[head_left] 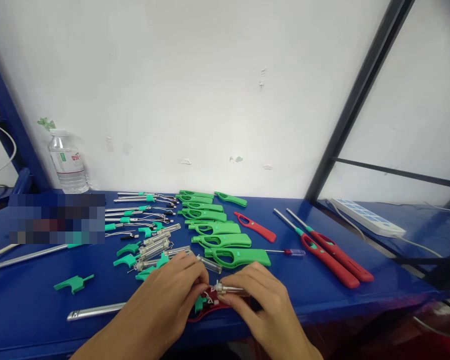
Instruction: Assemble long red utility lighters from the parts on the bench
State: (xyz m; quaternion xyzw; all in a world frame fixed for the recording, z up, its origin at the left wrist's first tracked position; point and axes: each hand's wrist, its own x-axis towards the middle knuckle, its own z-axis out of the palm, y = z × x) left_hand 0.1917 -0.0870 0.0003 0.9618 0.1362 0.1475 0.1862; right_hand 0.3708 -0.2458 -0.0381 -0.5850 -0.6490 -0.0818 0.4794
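Observation:
My right hand (264, 295) pinches a clear lighter fuel tank (228, 289) with a valve at its left end. Beneath it on the table lies an open red lighter shell half (198, 317), with a green trigger (200, 304) and thin white wires inside. From its left side a silver barrel (95, 312) sticks out under my left forearm. The fingers of my left hand (172, 287) are closed beside the valve and wires. What they hold is hidden. Loose fuel tanks (155, 246) and green triggers (127, 260) lie just beyond my left hand.
Several green lighter shells (243, 257) lie in a column behind my hands, beside a red shell (257, 227) and screwdriver (294, 252). Two assembled red lighters (332, 262) are at right. Several barrels with wires (129, 210), a water bottle (68, 165) and a power strip (367, 217) stand farther off.

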